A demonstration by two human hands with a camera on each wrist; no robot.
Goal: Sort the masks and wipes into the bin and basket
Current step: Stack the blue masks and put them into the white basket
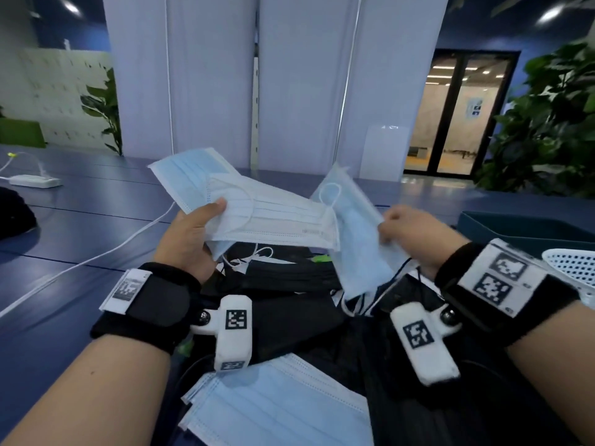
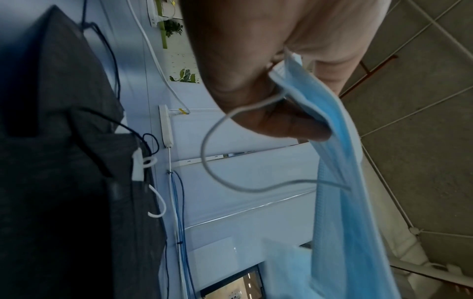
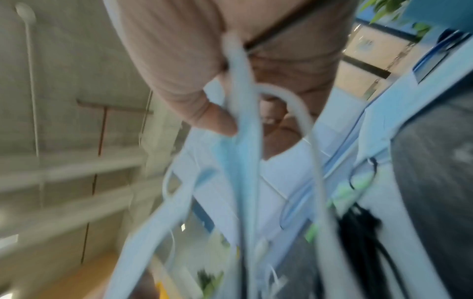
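Nearest the head camera, a flat blue mask (image 1: 277, 403) lies on the tabletop (image 1: 80, 226) at the bottom of the view, partly over a heap of black masks (image 1: 283, 275) whose ear loops trail out between the two forearms. Above that heap the left hand (image 1: 190, 239) is raised, thumb on top and fingers curled beneath, gripping a fanned bunch of pale masks (image 1: 257, 217): a blue one angles up and away to the left, and a white one with its ear loop showing stretches toward the right. From the left wrist view the thumb presses the folded edge of the blue mask (image 2: 332, 161) against the fingers, and a white loop dangles free below. The right hand (image 1: 409, 233) is also lifted, its fingers closed in a pinch on the edge of a single light blue mask (image 1: 354, 239) that hangs tilted, its upper corner overlapping the end of the white mask in the left bunch. The right wrist view is blurred but shows the thumb and fingers clamped on that thin blue edge (image 3: 240, 121). At the far right a dark teal bin (image 1: 528, 230) stands on the tabletop, and just in front of it the rim of a white perforated basket (image 1: 573, 262) shows. A white power strip (image 1: 33, 181) and its cable (image 1: 106, 249) lie at the left.
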